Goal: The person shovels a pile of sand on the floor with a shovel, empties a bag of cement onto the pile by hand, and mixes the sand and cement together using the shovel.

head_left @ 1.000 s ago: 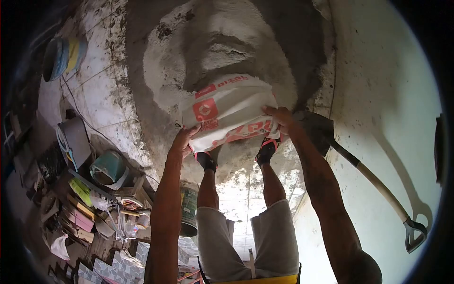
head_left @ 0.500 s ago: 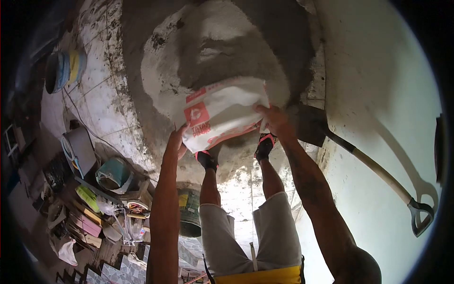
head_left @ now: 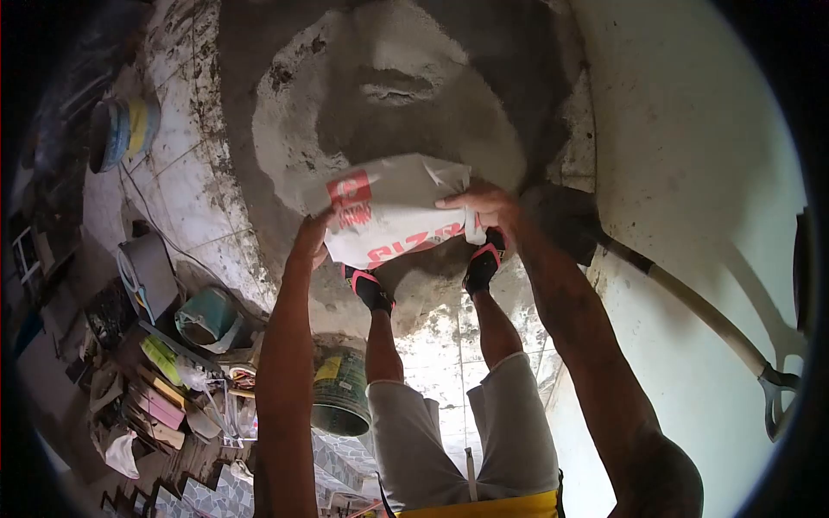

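A white paper sack [head_left: 406, 203] with red lettering and a red square logo hangs between my two hands, above the floor and in front of my feet. It looks like a cement or mortar bag; its contents, if any, are hidden. My left hand [head_left: 314, 240] grips the sack's left end. At the right end, my right hand [head_left: 485, 205] holds it with the thumb across the top face. Beyond the sack lies a broad, low mound of grey powder [head_left: 423, 129], pale in places, with a darker damp-looking band [head_left: 246, 104] around it.
To the right, a shovel [head_left: 704, 309] leans against the pale wall [head_left: 682, 129], its blade by the mound. A dark bucket [head_left: 339, 393] stands by my left leg. Farther left are a teal bucket [head_left: 207, 318], another bucket [head_left: 121, 134], a cable and piled tools and scraps.
The sack has turned in my hands: its red upper strip has gone from view and larger red letters show along the near edge. Both hands have shifted slightly left and away from me.
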Demonstrator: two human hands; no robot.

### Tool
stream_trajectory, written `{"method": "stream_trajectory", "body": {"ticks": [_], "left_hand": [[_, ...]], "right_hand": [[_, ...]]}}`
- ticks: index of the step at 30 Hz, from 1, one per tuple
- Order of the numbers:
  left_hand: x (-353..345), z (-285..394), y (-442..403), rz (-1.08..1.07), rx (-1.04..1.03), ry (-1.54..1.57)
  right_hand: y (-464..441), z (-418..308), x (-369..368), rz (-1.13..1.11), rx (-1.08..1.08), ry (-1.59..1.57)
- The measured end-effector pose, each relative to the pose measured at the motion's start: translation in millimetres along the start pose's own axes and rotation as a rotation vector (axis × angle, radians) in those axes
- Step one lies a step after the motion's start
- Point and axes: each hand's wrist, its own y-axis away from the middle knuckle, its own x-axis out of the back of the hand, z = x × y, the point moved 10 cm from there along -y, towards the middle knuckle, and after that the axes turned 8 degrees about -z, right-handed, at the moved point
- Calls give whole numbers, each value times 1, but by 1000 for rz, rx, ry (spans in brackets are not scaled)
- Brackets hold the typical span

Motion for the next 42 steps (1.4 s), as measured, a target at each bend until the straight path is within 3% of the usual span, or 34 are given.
{"method": "stream_trajectory", "body": {"ticks": [3,5,11,15,17,23,26,29,30,32,35,36,37,39,40,42], "left_hand": [[7,-13,-14,31,-5,54],[1,-16,-17,60,-27,93],[-38,-16,7,-65,97,254],[-26,-34,1,-104,187,45],[-21,-43,-3,-111,246,54],[-29,-50,-6,-143,282,306],[-48,-40,8,-112,298,331],[-35,-37,19,-31,259,315],[-28,-39,26,1,244,316],[-23,-21,52,91,81,172],[-7,-11,92,160,-102,-86],[-2,-11,102,170,-152,-180],[-10,-6,114,132,-166,-223],[-24,1,141,122,-243,-199],[-25,-4,151,115,-218,-229],[-25,-13,167,101,-168,-290]], "right_hand": [[-30,9,29,98,7,73],[-40,-6,29,59,172,35],[-39,-11,16,39,252,-176],[-51,6,23,91,218,-365],[-65,17,28,134,225,-523],[-55,8,10,199,155,-550],[-60,9,25,238,275,-460],[-43,32,32,218,186,-407],[-15,26,23,308,174,-342],[20,34,21,364,236,-101],[75,46,1,418,126,109],[86,43,-10,404,210,145],[98,39,-22,389,293,181],[120,50,-28,412,169,320],[130,48,-37,412,258,281],[144,54,-47,480,161,550]]}}
